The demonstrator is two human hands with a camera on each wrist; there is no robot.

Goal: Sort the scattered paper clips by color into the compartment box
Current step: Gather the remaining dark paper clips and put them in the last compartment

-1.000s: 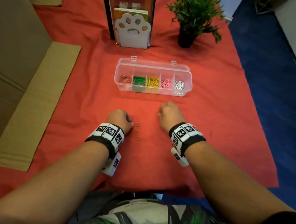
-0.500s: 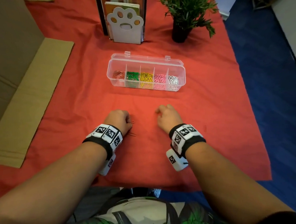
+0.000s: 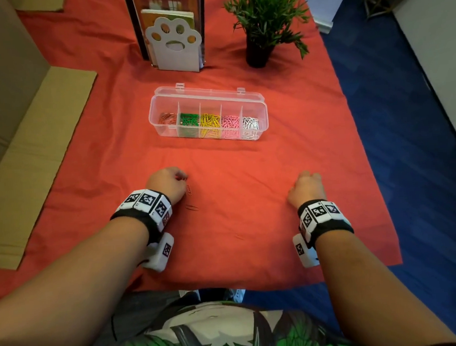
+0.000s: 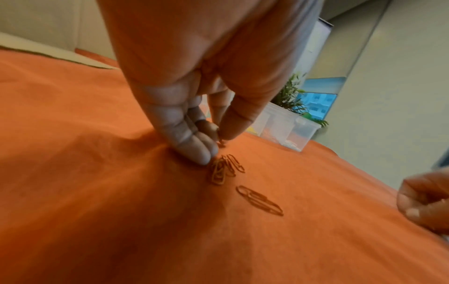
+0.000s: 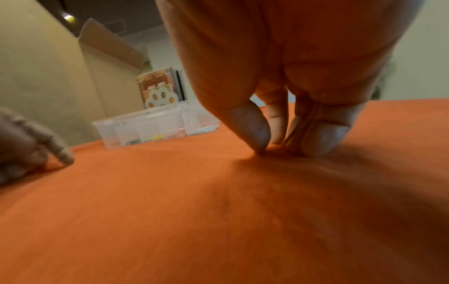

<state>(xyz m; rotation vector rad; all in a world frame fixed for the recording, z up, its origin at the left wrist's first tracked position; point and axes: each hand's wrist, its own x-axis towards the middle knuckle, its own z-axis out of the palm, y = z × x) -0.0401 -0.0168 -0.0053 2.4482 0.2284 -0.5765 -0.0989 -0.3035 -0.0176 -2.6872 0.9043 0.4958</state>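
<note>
At the far left, flattened cardboard (image 3: 28,149) lies along the edge of the red cloth (image 3: 251,211) that covers the tabletop. The left hand (image 3: 165,184) is down on the cloth at near centre-left, fingers bunched and curled downward. In the left wrist view its thumb and fingertips (image 4: 201,151) come together at a small heap of red paper clips (image 4: 224,169), touching the heap's far end; one clip seems pinched at the thumb tip, though blur makes that uncertain. Just nearer lies a loose pair of red clips (image 4: 260,200), apart from the heap and untouched.

Farther back, in the middle of the cloth, stands the clear compartment box (image 3: 207,93) with its lid open. Its five compartments hold, from left to right, red, green, yellow, pink and white clips. Behind it stand a white paw-shaped bookend (image 3: 175,51) with books, and to the right of that a small potted plant (image 3: 264,16).

The right hand (image 3: 306,189) is on the cloth at near right, well apart from the left hand. Its thumb and fingers (image 5: 252,126) point down and press their tips into the fabric, close together. Whether a clip lies between them I cannot tell, since nothing distinct shows there. Beyond the cloth's right edge is blue floor (image 3: 407,133).
</note>
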